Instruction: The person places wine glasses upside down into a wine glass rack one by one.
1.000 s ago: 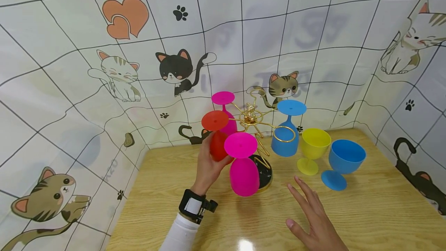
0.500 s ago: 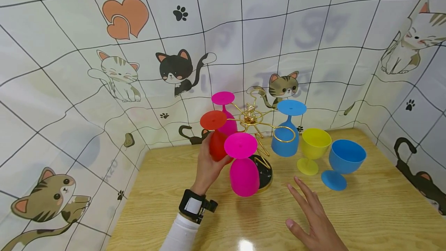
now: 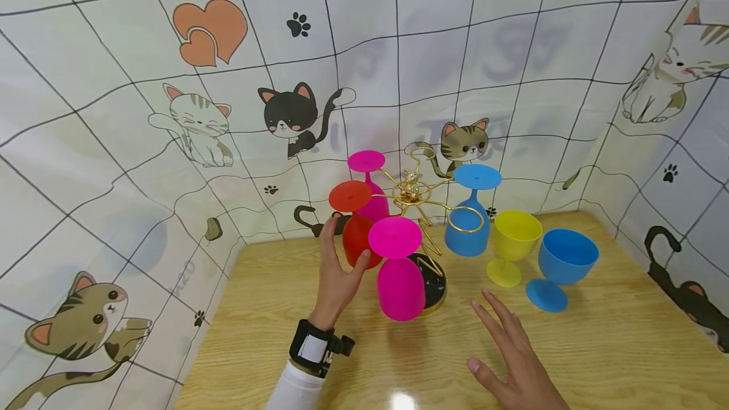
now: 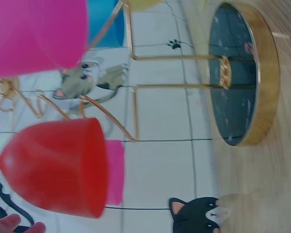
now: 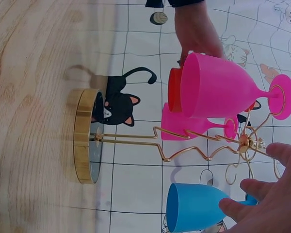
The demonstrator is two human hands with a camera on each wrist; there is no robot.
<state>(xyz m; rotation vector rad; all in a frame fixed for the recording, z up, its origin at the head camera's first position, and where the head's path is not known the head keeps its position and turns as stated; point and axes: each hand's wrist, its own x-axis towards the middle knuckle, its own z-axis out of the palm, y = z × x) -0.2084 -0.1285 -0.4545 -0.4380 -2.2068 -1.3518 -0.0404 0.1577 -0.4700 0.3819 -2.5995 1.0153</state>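
A gold wire goblet rack [image 3: 411,192] with a round black base [image 3: 431,280] holds several plastic goblets upside down. On its left arm hangs a red goblet [image 3: 355,239]. My left hand [image 3: 336,280] is spread beside that goblet, and in the left wrist view its fingertips [image 4: 9,222] stand apart from the red bowl [image 4: 58,167]. A magenta goblet [image 3: 401,286] hangs in front, another magenta goblet [image 3: 366,161] behind, and a blue goblet [image 3: 467,233] at the right. My right hand [image 3: 515,359], fingers spread and holding nothing, is to the right of the rack.
A yellow goblet [image 3: 515,236] and a second blue goblet [image 3: 566,258] stand upright on the wooden table [image 3: 273,334], right of the rack. One front-right wire loop [image 3: 466,219] carries no goblet. A cat-printed sheet [image 3: 433,68] covers the walls behind and beside.
My left hand has let go of the red goblet, its fingers opening and drawing back slightly toward me. The goblet stays hanging on the rack. My right hand has barely moved.
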